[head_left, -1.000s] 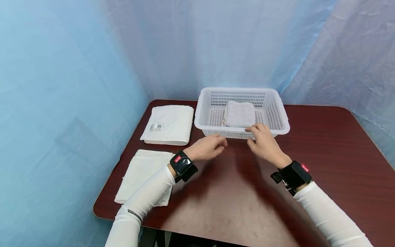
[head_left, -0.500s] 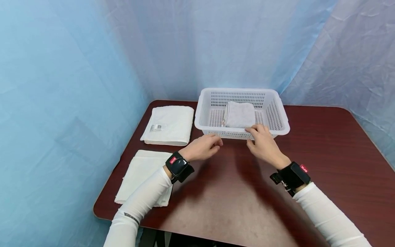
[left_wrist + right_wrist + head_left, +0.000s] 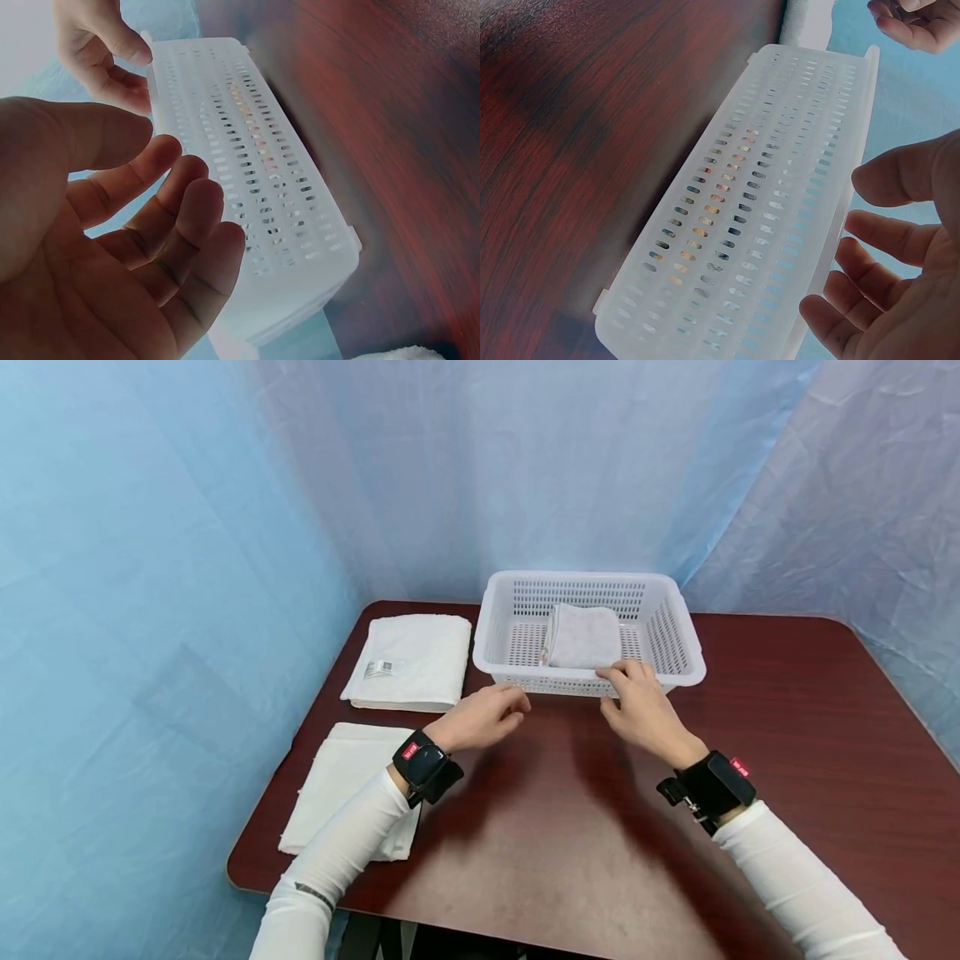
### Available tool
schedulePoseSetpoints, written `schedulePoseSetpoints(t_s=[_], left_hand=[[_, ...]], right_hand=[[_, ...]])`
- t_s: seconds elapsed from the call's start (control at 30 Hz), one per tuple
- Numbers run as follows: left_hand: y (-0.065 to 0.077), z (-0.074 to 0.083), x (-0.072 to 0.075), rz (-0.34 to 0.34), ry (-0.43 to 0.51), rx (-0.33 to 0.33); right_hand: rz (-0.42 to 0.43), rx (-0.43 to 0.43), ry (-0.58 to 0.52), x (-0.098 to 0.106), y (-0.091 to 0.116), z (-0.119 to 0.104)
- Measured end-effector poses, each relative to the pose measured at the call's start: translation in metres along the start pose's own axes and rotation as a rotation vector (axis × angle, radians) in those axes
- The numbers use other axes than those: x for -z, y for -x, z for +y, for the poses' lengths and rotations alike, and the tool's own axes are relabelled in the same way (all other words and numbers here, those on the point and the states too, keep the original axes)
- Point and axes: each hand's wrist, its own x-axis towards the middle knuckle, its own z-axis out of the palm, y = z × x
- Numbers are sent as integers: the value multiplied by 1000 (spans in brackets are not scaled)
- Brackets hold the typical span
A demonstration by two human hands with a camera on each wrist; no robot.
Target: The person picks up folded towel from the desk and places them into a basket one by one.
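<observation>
Where the left sleeve (image 3: 341,852) crossed above it, a folded white cloth (image 3: 341,772) lay on the tabletop (image 3: 810,718), to the near left of the left hand. A second folded white towel (image 3: 416,660), bearing a small label (image 3: 378,668), lay just beyond and to the left of that same hand.

The left hand (image 3: 480,717) hung in front of the basket's near left corner, holding nothing; its fingers were loosely bent, with the thumb close to the forefinger, and I could not tell whether those two tips met.

Ahead of both hands and between the towel and the right side of the tabletop stood the white slotted basket (image 3: 525,672), upright. Inside, just beyond the right hand and a little to its left, lay a folded pale grey cloth (image 3: 585,637).

The right hand (image 3: 641,710), well apart from the left, touched the basket's near rim with relaxed, slightly bent fingers, its thumb standing away from them.
</observation>
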Motion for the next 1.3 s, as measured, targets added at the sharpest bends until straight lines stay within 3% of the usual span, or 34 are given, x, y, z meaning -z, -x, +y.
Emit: schedulePoseSetpoints(t_s=[0.8, 1.3], left_hand=[[15, -19, 1, 13, 43, 77], [27, -29, 1, 38, 60, 100]], right_hand=[[37, 8, -5, -3, -1, 2], [16, -2, -10, -1, -1, 2]])
